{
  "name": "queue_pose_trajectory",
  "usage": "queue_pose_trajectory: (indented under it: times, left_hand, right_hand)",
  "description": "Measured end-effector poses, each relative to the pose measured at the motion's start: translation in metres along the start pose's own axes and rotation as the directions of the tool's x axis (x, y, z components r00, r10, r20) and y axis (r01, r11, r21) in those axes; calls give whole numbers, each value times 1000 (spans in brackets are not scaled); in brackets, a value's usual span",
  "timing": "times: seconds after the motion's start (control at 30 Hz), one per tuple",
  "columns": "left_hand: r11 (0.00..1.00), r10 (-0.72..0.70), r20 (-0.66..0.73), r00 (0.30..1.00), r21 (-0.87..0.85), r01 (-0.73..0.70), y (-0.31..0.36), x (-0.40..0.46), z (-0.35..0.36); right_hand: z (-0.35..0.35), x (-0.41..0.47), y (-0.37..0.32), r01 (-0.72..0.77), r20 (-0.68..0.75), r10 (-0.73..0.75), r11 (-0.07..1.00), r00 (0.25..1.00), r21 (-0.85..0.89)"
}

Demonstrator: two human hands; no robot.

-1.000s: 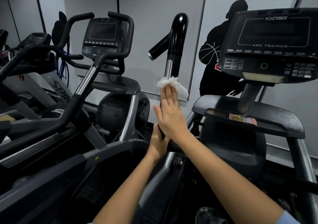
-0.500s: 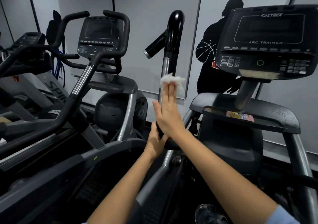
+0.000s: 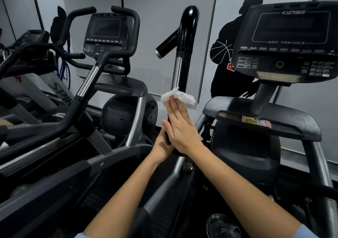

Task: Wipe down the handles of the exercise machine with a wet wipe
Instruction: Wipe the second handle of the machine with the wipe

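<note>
handle (image 3: 183, 42) upper shaft clear | console (image 3: 285, 43) close right | neighbour machine (image 3: 102, 58) left

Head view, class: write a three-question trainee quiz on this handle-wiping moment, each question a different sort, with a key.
1. True or false: the wet wipe lies on the console.
2. Which hand presses the wipe to the handle? A left hand B right hand
3. Fill in: the glossy black top of the handle sits ____ the wipe.

Key: 1 false; it is against the handle. 2 B. 3 above.
</note>
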State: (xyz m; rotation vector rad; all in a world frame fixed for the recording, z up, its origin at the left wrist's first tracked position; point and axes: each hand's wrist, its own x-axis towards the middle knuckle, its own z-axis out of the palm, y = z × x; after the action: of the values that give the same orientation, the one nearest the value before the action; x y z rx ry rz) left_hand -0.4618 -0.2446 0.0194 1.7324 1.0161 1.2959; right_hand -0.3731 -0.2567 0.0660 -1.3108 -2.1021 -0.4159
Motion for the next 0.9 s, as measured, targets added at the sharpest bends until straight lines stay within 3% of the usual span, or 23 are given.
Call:
queue_pose_trajectory:
  times: [0.03,0.13,0.23,0.33,0.47,0.6,0.73,0.8,0.9]
  left_hand:
    - [998,-41,45,998,-52,43,-1,0,-3]
    - [985,-107,-2,994,-136,106,2,1,-20]
    - [933,-202,-179,963,-334,133,17,18,-41]
    - [967,-58,-233,971,-254,-3,60,44,-49]
    - [993,104,-72,992,-47,-107,124,80,-31]
    - [983,179,-1,984,39,-179,125,97,-23]
    - [982,176,11,984,60,-176,115,98,-24]
    - [981,174,-2,985,80,-174,116,98,-22]
    - [981,169,-13,986,102,-167,117,97,-20]
  right_hand:
    - [1,-4,-1,3,-4,-3,1000,1000,9]
    - [17,-41,-7,2,17,-5,987,1000,160]
    - [33,-66,-11,2,-33,8,960,999,279]
    - [38,-56,-15,-40,-209,112,947,971,320]
    - [47,-46,-8,-44,-393,117,981,912,190]
    - [74,-63,-3,3,-262,23,995,965,98]
    - [95,-94,10,46,-134,-59,994,989,-101]
    - [87,-85,9,80,-120,-101,983,988,-167]
    - [66,-48,-2,9,-134,-34,984,990,-181]
